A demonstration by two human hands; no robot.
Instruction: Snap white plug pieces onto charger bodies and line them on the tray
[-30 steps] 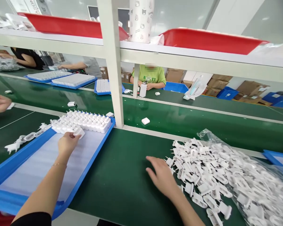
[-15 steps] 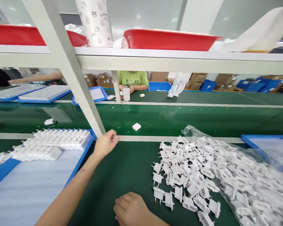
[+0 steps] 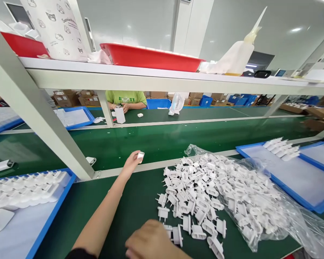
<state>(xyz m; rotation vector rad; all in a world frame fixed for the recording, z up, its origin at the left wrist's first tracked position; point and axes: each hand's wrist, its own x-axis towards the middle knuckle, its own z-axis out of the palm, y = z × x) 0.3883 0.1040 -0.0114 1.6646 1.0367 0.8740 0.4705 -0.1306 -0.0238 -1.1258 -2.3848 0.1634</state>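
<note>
My left hand (image 3: 131, 165) reaches over the belt's near edge, its fingers closed on a small white plastic charger housing (image 3: 140, 155). My right hand (image 3: 148, 239) is low at the front with fingers curled; it is blurred, and what it may hold is hidden. Just to its right lies a heap of white two-pin plug pieces (image 3: 191, 190), part of it spilling from a clear plastic bag (image 3: 255, 239). On the green belt (image 3: 162, 138) another white housing (image 3: 91, 160) sits by the post, and one more white housing (image 3: 1, 166) lies farther left.
A blue tray (image 3: 52, 212) with rows of white chargers stands at left, and another blue tray (image 3: 275, 176) at right. A slanted post (image 3: 51, 115) and an overhead shelf (image 3: 151, 81) frame the bench. Across the belt sits a person in a green shirt (image 3: 125, 97).
The view has swung to the right. My left hand has moved forward over the belt and taken hold of a white housing. My right hand stays low beside the heap.
</note>
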